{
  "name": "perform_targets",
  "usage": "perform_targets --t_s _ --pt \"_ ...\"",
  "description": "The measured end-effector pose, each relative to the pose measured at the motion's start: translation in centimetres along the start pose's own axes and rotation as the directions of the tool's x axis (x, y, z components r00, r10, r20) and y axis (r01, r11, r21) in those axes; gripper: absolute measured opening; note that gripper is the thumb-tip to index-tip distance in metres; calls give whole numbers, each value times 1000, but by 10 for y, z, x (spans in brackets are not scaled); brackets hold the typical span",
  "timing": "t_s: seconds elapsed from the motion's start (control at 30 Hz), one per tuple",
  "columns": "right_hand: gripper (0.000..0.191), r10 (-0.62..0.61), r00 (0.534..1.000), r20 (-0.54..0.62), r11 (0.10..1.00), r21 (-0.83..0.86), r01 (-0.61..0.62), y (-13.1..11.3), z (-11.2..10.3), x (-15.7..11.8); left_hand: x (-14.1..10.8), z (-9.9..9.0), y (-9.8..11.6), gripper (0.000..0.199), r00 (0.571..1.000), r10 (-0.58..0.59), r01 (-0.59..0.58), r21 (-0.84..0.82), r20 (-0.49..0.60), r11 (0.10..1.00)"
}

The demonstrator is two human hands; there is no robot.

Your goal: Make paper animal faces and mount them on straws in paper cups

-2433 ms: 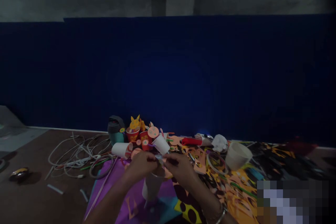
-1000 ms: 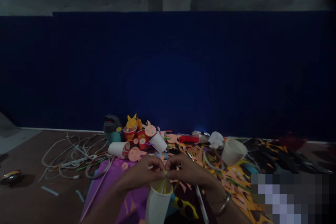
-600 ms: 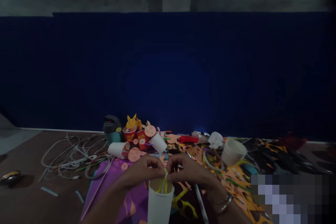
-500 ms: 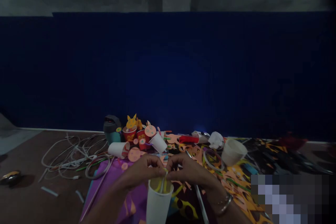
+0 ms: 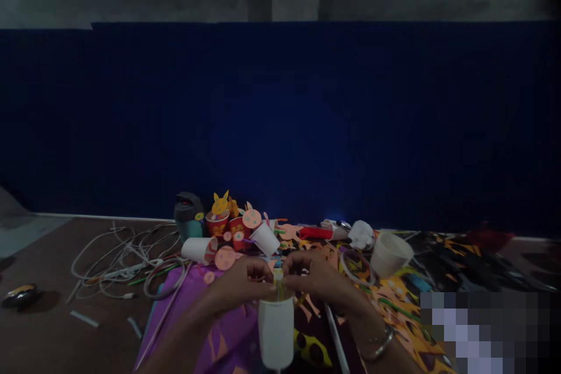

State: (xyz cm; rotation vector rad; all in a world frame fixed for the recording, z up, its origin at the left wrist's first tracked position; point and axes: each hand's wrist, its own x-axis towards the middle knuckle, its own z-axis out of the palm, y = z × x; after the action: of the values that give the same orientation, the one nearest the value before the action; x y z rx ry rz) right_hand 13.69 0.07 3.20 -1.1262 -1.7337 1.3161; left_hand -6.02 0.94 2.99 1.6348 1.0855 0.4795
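A white paper cup (image 5: 276, 333) hangs between my hands, its rim just below my fingers and a thin piece showing under its base. Yellow strips (image 5: 279, 279) stick up from the cup's mouth. My left hand (image 5: 248, 280) pinches at them from the left with bent fingers. From the right, my right hand (image 5: 309, 274) closes on the same strips, a bracelet on its wrist. Beneath lie purple sheets (image 5: 232, 333) and a yellow cut-out sheet (image 5: 313, 350).
Decorated red cups (image 5: 218, 225) and a dark teal container (image 5: 189, 219) stand at the back. White cables (image 5: 118, 257) tangle at left. Right of centre are a large white cup (image 5: 390, 254), a tape roll (image 5: 355, 267) and orange paper scraps (image 5: 407, 321).
The white cup has shifted right and upward, and its mouth now shows edge-on instead of open toward me. Both hands have moved slightly right.
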Motion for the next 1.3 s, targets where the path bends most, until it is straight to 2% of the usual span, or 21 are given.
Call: perform_targets --t_s 0.07,0.13,0.2,0.27,0.4,0.63,0.8,1.13,1.3 --pt "5 -120 978 -168 982 -164 92 -4 1 0 4 4 -2 8 988 51 -44 54 -145 998" --pt "4 -259 929 -266 929 -332 164 -7 5 -1 5 6 -4 5 951 116 -68 173 -286 983" --pt "7 -333 900 -282 873 -454 181 -8 10 -2 5 9 -2 6 905 180 -39 346 -386 938" --pt "10 -346 898 -273 831 -534 158 -6 18 -2 3 11 1 8 867 248 10 512 -432 859" --pt "12 -327 901 -286 790 -606 94 1 31 0 -3 15 8 13 855 340 39 703 -392 710" --pt "12 -310 898 -312 773 -633 47 7 37 3 -8 26 7 15 816 455 49 827 -357 560" --pt "15 -295 899 -324 792 -610 40 7 38 3 -8 31 0 13 790 507 27 846 -344 532" --pt "14 -298 909 -292 835 -541 100 6 33 3 -8 29 3 15 796 500 40 854 -341 519" --pt "14 -304 895 -327 849 -519 99 8 36 4 -8 31 -1 14 789 521 44 877 -324 479"
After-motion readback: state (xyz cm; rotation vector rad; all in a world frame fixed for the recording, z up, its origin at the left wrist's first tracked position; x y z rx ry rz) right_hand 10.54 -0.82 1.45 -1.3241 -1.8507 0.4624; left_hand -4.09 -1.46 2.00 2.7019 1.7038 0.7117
